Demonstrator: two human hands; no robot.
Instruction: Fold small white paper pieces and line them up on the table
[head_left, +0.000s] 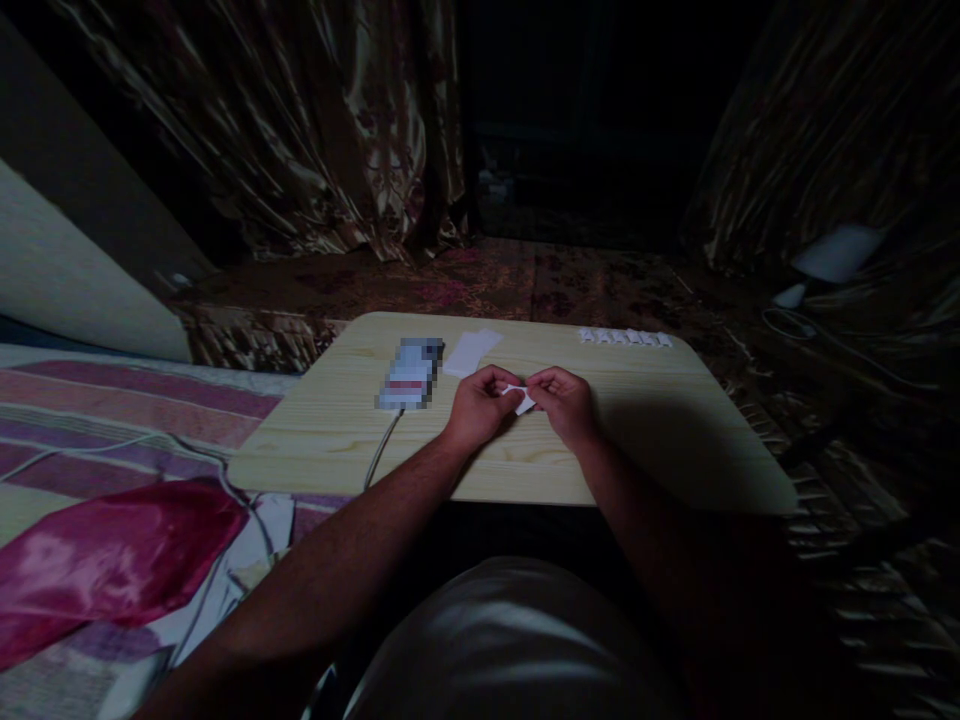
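Between my two hands is a small piece of white paper (523,402), held just above the middle of the wooden table (337,455). My left hand (482,405) pinches its left side with thumb and forefinger. On the right side, the fingertips of my right hand (564,402) close on the paper's edge. Flat white paper slips (466,352) overlap one another beyond my left hand. Several small folded white paper pieces (626,338) stand in a row near the table's far right edge.
A blurred phone-like device (411,375) with a cable (381,450) lies on the table's left. Beside the table are a striped bedspread (180,400) and a shiny pink cloth (127,560). A white lamp (838,253) stands at the back right, near dark curtains (360,120).
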